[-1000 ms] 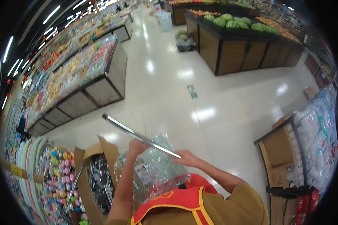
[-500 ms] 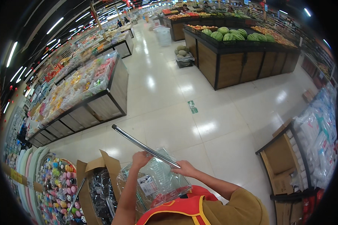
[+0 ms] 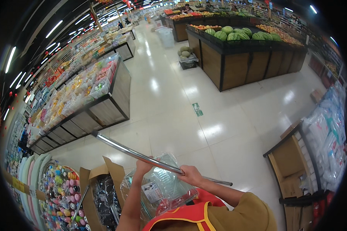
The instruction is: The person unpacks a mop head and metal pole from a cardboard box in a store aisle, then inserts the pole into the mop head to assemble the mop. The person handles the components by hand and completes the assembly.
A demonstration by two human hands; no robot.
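A shiny metal pole (image 3: pixel 123 148) slants across in front of me, its dark-capped thick end pointing far left. Around its middle my left hand (image 3: pixel 144 166) is closed. My right hand (image 3: pixel 191 176) grips it further right, and a thinner rod (image 3: pixel 218 181) sticks out past that hand. Beneath the pole, against my body, lies a clear plastic-wrapped package (image 3: pixel 169 188) with a white printed label (image 3: pixel 153 191). To the left of it stands an open cardboard box (image 3: pixel 111 169) holding dark items in plastic (image 3: pixel 105 196).
At the left are a bin of colourful small toys (image 3: pixel 67 192) and pale rolled-up goods (image 3: pixel 32 181). Ahead stand a counter of packaged goods (image 3: pixel 100 109) and a watermelon stand (image 3: pixel 243 65). A rack with bagged goods (image 3: pixel 316 142) is on the right.
The pole has shifted to the left and its capped end sits further out. A thinner rod now shows beyond my right hand, where none was visible before.
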